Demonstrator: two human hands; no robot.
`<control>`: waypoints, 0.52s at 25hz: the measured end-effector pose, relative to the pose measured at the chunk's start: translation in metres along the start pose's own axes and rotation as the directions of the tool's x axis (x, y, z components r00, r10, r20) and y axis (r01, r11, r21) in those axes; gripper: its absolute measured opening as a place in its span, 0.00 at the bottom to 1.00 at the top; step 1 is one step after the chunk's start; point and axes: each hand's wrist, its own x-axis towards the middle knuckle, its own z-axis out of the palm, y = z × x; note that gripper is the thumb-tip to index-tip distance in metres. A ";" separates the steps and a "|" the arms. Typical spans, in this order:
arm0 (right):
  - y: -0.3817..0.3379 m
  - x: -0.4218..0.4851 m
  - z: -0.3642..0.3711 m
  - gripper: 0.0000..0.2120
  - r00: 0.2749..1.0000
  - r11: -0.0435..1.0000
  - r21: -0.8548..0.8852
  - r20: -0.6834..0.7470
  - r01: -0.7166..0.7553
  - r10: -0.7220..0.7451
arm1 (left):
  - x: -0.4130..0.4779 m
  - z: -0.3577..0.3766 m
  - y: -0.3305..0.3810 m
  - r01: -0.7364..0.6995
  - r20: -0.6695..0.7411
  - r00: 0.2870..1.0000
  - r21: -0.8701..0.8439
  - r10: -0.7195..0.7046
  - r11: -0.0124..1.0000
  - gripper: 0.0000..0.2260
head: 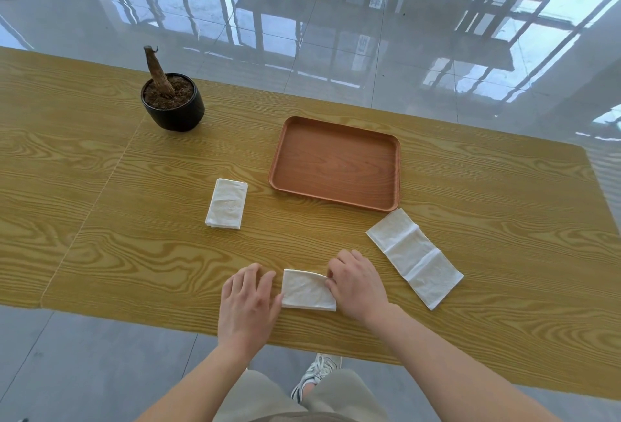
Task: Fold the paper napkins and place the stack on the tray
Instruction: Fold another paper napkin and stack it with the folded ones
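A folded white napkin [307,290] lies near the table's front edge between my hands. My left hand [247,300] rests flat beside its left edge, thumb touching it. My right hand [356,284] covers its right end, fingers curled down and pinching the top right corner. A small stack of folded napkins [226,204] lies to the left of the brown wooden tray [336,163], whose inside holds nothing. An unfolded long napkin [414,253] lies diagonally just below the tray's near right corner.
A black pot with soil and a bare stem [172,101] stands at the back left of the wooden table [134,236]. Glossy floor lies beyond the far edge. My legs and a shoe [316,378] show below the front edge.
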 end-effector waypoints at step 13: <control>0.004 0.000 -0.013 0.01 0.881 0.704 0.535 0.344 -0.468 0.324 | 0.005 -0.009 0.009 0.143 0.082 0.988 -0.121 -0.134 0.982 0.16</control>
